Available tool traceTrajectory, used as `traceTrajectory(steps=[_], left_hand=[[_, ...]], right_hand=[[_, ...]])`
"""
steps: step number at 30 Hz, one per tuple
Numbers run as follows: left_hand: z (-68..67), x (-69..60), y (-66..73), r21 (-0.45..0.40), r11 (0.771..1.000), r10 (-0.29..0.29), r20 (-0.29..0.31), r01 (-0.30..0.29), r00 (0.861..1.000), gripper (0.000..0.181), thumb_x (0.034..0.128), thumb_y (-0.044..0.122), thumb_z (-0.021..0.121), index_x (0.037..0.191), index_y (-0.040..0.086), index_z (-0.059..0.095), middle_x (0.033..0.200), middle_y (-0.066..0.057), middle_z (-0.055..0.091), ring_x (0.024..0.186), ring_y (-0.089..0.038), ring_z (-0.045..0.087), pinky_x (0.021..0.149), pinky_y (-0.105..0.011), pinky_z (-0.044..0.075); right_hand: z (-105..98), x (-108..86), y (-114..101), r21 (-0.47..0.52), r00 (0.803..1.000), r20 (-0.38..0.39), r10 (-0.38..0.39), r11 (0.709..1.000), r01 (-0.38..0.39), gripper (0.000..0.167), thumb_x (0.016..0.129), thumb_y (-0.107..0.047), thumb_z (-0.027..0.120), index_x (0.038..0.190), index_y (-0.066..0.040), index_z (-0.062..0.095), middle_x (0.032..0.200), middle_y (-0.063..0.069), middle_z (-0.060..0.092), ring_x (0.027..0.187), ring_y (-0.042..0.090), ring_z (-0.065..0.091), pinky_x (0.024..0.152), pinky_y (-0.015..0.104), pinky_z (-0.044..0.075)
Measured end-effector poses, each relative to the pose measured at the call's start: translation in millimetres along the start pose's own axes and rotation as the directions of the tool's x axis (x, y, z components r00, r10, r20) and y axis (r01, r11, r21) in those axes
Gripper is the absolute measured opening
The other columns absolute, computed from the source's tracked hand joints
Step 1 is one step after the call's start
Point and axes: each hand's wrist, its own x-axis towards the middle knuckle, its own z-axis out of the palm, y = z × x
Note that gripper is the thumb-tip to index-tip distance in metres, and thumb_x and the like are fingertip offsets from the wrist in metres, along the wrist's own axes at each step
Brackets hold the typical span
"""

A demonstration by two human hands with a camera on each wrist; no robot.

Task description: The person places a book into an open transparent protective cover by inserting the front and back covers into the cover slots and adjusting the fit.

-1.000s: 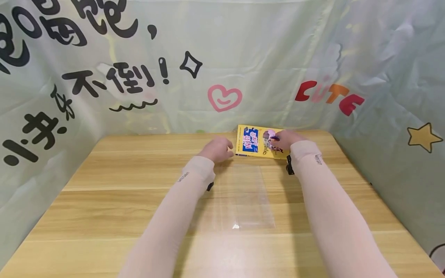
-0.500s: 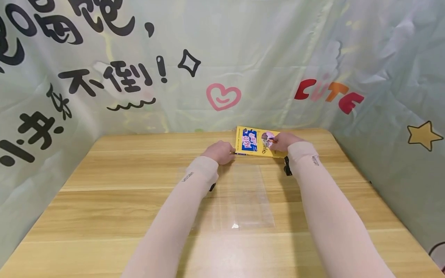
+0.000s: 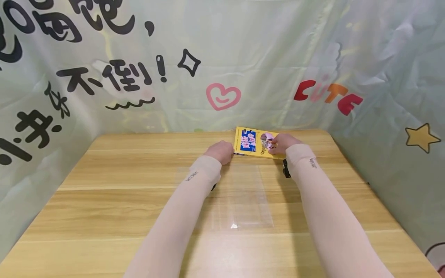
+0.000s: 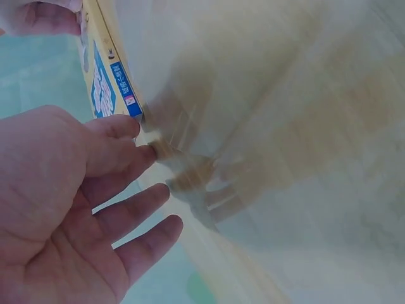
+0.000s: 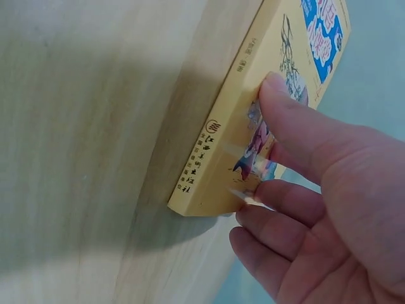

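A yellow book (image 3: 247, 141) with a blue title panel is at the table's back edge, cover up. My right hand (image 3: 286, 143) grips its right end, thumb (image 5: 275, 88) on the printed cover and fingers (image 5: 272, 225) at the short edge. At the book's left end is my left hand (image 3: 221, 152); in the left wrist view its thumb and forefinger touch or nearly touch the corner by the spine (image 4: 124, 85), while the other fingers (image 4: 149, 247) are spread and loosely bent. A clear plastic sheet (image 3: 250, 197) lies flat in front of the book, partly hidden by my left forearm.
The wooden table (image 3: 114, 216) extends to both sides and toward me. A pale green cloth (image 3: 264, 50) with printed lettering, a heart and a star hangs behind the table and along its sides.
My left hand has moved right, from beside the book to its left corner. The right hand stays on the book, which has shifted very slightly left in view.
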Motion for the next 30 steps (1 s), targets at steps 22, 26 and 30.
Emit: traceTrajectory(steps=[22, 26, 30], left_hand=[[6.4, 0.1, -1.2, 0.105, 0.994, 0.006, -0.045, -0.001, 0.999, 0.032, 0.1131, 0.013, 0.05, 0.133, 0.007, 0.074, 0.121, -0.01, 0.077, 0.106, -0.022, 0.073, 0.099, -0.042, 0.063], [7.4, 6.5, -1.3, 0.091, 0.996, 0.023, -0.049, -0.019, 0.999, 0.033, 0.1126, 0.013, 0.051, 0.138, 0.007, 0.072, 0.12, -0.01, 0.077, 0.1, -0.021, 0.071, 0.097, -0.043, 0.064], [9.0, 9.4, -2.7, 0.088, 0.996, 0.003, -0.04, 0.001, 0.999, 0.034, 0.1122, 0.014, 0.051, 0.14, 0.008, 0.071, 0.12, -0.01, 0.077, 0.1, -0.021, 0.07, 0.097, -0.044, 0.064]], right_hand=[[1.7, -2.3, -8.0, 0.019, 1.0, 0.002, 0.028, 0.999, -0.028, 0.065, 0.106, -0.033, 0.069, 0.154, 0.006, 0.051, 0.159, 0.028, 0.053, 0.146, 0.047, 0.051, 0.124, 0.06, 0.041], [-1.1, -5.0, -7.9, 0.001, 1.0, -0.007, 0.029, 1.0, -0.029, 0.065, 0.106, -0.032, 0.069, 0.154, 0.008, 0.051, 0.159, 0.029, 0.052, 0.148, 0.049, 0.049, 0.125, 0.06, 0.04], [-0.9, -7.7, -12.2, -0.018, 1.0, -0.014, 0.018, 1.0, -0.018, 0.067, 0.105, -0.035, 0.071, 0.152, 0.009, 0.053, 0.156, 0.03, 0.054, 0.146, 0.05, 0.051, 0.124, 0.06, 0.041]])
